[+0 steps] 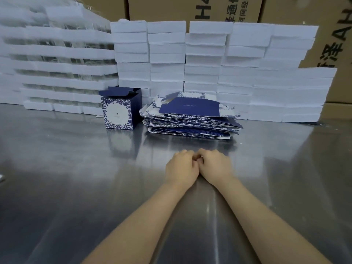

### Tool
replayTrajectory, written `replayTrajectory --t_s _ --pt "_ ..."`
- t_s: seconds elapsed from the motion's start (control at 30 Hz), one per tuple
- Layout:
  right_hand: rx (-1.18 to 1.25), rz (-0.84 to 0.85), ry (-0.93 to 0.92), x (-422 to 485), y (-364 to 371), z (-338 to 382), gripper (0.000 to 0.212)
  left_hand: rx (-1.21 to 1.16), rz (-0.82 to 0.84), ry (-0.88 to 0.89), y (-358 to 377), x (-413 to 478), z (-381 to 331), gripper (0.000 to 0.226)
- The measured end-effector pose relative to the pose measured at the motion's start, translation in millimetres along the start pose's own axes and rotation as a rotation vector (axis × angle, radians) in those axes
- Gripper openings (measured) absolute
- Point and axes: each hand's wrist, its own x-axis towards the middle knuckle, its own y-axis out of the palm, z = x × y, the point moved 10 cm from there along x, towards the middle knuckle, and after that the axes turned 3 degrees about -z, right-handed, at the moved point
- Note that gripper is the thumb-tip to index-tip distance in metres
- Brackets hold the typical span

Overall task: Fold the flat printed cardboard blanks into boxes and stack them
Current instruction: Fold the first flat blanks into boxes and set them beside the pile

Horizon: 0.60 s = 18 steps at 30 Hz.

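Note:
A pile of flat blue-and-white printed cardboard blanks (192, 119) lies on the metal table, slightly right of centre. To its left stands one folded box (119, 110), dark blue with a floral white front, its top flaps open. My left hand (181, 166) and my right hand (216, 164) rest on the table in front of the pile, fingers curled, knuckles touching each other. Neither hand holds anything, and both are well short of the blanks.
Stacks of white foam trays (209, 60) form a wall along the back of the shiny steel table (76, 178). Large brown cartons (333, 35) stand behind them. On the left, foam trays (57, 54) holding clear glassware are stacked high.

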Motion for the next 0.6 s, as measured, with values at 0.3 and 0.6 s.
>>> replayTrajectory --t_s 0.3,0.6 --pt "0.0 -0.257 0.08 42.0 -6.9 -13.8 0.049 0.011 0.009 0.065 11.8 6.6 -8.4 0.021" --pt "0.008 -0.325 0.08 89.7 9.4 -30.7 0.059 0.021 0.031 0.128 24.2 15.5 -9.5 0.036"
